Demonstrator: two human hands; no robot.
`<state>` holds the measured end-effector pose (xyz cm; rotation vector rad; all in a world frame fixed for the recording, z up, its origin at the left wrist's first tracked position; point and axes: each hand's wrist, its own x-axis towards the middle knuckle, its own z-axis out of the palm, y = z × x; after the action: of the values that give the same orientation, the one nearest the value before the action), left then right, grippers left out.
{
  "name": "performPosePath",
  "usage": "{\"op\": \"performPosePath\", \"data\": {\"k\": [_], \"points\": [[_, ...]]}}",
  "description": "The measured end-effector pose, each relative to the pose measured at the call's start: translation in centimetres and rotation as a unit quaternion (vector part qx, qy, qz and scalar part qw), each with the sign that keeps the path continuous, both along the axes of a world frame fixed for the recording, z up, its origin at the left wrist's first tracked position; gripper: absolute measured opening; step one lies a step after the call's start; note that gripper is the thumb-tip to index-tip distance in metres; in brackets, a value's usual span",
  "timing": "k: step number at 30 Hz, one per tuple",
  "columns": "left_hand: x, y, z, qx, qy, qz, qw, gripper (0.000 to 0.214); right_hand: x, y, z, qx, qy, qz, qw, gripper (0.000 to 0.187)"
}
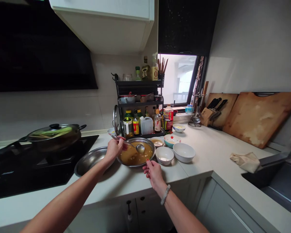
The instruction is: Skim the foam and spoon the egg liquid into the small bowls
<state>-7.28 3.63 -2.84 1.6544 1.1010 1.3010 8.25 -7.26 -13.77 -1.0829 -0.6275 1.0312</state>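
A steel bowl (152, 146) of brown sauce sits on the counter in front of the spice rack. My left hand (114, 148) is closed round the handle of a metal ladle (140, 148), whose scoop hangs just above the sauce. My right hand (153, 171) rests on the counter at the bowl's near rim, its fingertips touching the rim. An empty steel dish (88, 160) lies to the left of the bowl, partly under my left forearm.
Several small bowls (183, 152) stand right of the steel bowl. A lidded wok (53, 135) sits on the black hob at left. A rack of bottles (140, 106) stands behind. Cutting boards (259, 116), a knife block, a cloth (246, 160) and a sink (278, 184) are at right.
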Motion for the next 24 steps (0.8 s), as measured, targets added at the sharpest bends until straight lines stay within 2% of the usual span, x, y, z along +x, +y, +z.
{"op": "performPosePath", "data": {"k": [5,9,19,24], "points": [[-1.2,-0.4,-0.1,0.017,-0.004,0.009,1.000,0.014,-2.0,1.3,-0.1,0.001,-0.012,-0.085,0.996,0.025],[-1.6,-0.4,0.3,0.018,-0.019,0.011,1.000,0.016,-3.5,1.3,-0.2,-0.011,-0.021,-0.102,0.994,0.021],[-0.9,-0.3,0.7,0.003,-0.070,-0.004,0.998,0.013,-5.9,0.7,-0.5,-0.005,-0.024,-0.055,0.998,0.026],[0.8,-0.1,0.6,-0.008,-0.099,-0.024,0.995,0.013,-4.0,0.3,-0.8,-0.007,-0.064,0.010,0.998,0.036]]}}
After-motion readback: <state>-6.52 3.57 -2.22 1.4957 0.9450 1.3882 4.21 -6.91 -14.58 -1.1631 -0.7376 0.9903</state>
